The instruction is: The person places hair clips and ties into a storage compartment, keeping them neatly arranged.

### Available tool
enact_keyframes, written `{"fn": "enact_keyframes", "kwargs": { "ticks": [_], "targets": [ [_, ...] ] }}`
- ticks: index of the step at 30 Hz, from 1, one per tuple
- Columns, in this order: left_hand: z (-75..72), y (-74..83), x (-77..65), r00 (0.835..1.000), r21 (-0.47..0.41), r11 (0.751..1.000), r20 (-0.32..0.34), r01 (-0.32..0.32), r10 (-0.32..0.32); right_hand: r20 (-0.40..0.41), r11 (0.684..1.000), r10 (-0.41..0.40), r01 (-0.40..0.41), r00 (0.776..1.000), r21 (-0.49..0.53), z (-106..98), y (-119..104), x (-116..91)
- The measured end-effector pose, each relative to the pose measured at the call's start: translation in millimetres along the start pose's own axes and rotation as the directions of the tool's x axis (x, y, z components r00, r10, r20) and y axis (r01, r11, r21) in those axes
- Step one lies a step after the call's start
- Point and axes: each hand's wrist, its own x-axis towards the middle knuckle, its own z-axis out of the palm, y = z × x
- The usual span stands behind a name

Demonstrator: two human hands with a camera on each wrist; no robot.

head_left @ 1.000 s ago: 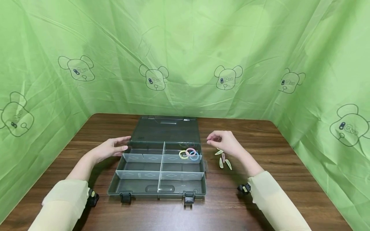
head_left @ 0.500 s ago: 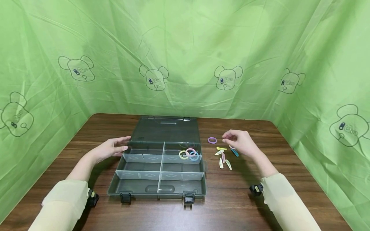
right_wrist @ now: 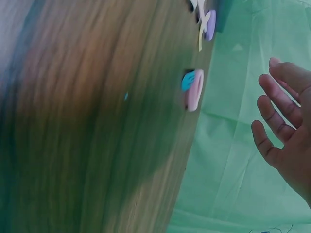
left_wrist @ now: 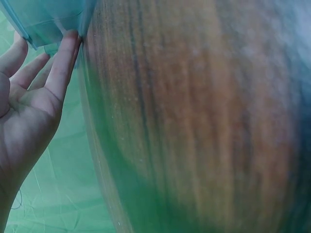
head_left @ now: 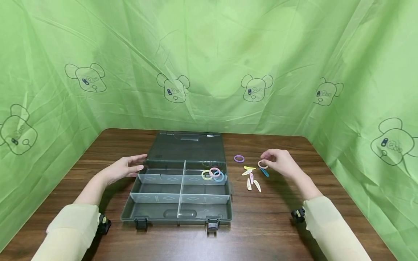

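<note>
The pale pink ring-shaped hair tie (right_wrist: 194, 99) lies on the dark wood-grain counter (head_left: 254, 224), just off the right hand's (head_left: 281, 163) fingertips at 9 o'clock; the right wrist view shows a gap between. Those fingers are loosely bent and slightly spread, holding nothing.

Five hair ties in all: two on the counter, the other a purple ring (head_left: 239, 161) between 9 and 10 o'clock of the pale pink one, and three overlapping, yellow (head_left: 203, 175), pink (head_left: 214, 168) and blue (head_left: 223, 176), at the back right compartment of an open translucent grey plastic box (head_left: 177, 222) with six compartments.

Six snap clips: one blue clip (head_left: 264, 172) right beside the pale pink hair tie at 6 o'clock, five others (head_left: 251, 178) between 6 and 9 o'clock.

The left hand (head_left: 122, 168), fingers extended and apart, rests against the box's side at 10 o'clock.
</note>
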Motion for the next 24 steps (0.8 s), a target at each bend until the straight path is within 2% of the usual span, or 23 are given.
{"fn": "enact_keyframes", "kwargs": {
  "ticks": [7,14,24],
  "targets": [
    [0.6,0.1,-0.3,1.0,-0.038,0.999,0.013,-0.012,0.012,0.027,0.997,-0.052,0.054,0.998,-0.05,-1,13,-2],
    [0.0,1.9,-0.5,1.0,-0.024,1.0,0.013,-0.009,0.009,0.051,0.99,-0.073,0.079,0.996,-0.119,0,24,-4],
    [0.5,1.1,-0.3,1.0,-0.016,1.0,0.004,-0.006,0.006,0.129,0.989,-0.075,0.09,0.989,-0.118,8,42,-4]
  ]
}}
